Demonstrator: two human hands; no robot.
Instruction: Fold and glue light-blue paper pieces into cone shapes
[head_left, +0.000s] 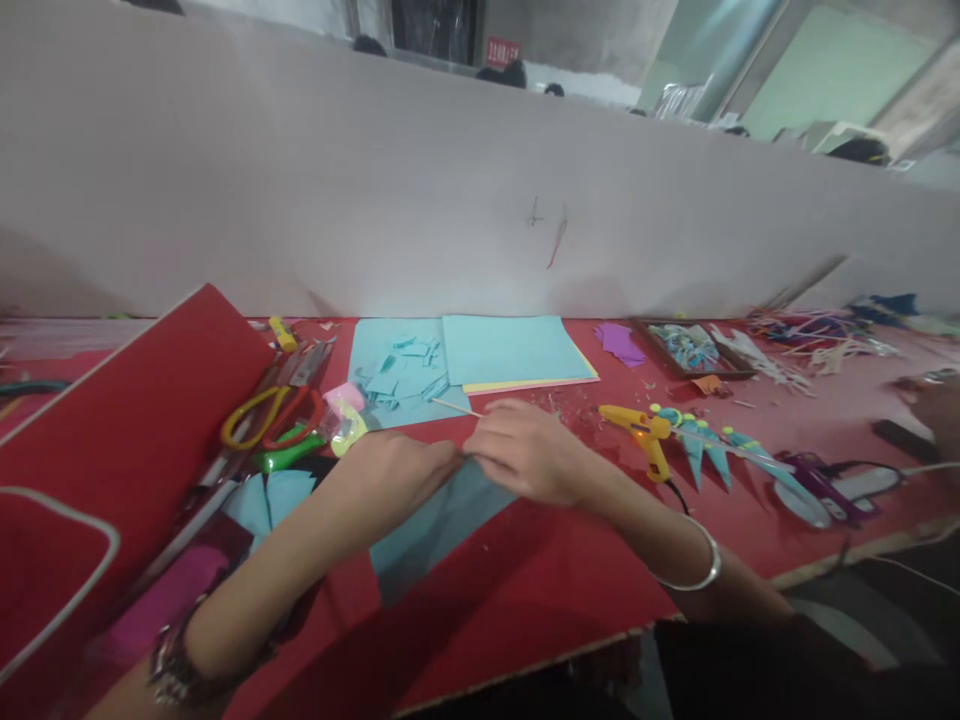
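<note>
Both hands meet over the red table, near its front edge. My left hand [409, 470] pinches the top edge of a blue paper sheet [442, 525], which hangs down below my fingers. My right hand [529, 450] is closed on the same sheet, close beside my left fingertips. A thin white stick [456, 407] pokes out from my right fingers toward the upper left. Behind my hands, small cut blue pieces [405, 375] lie on a flat blue sheet, with stacked blue paper [517, 350] to the right.
Yellow-handled scissors [255, 418], red-handled scissors [300, 420] and a red board [135, 440] are at the left. At the right are a yellow glue gun [637, 430], blue cones [705, 450], a tray [739, 367] and purple paper [619, 343]. A white partition [450, 200] stands behind.
</note>
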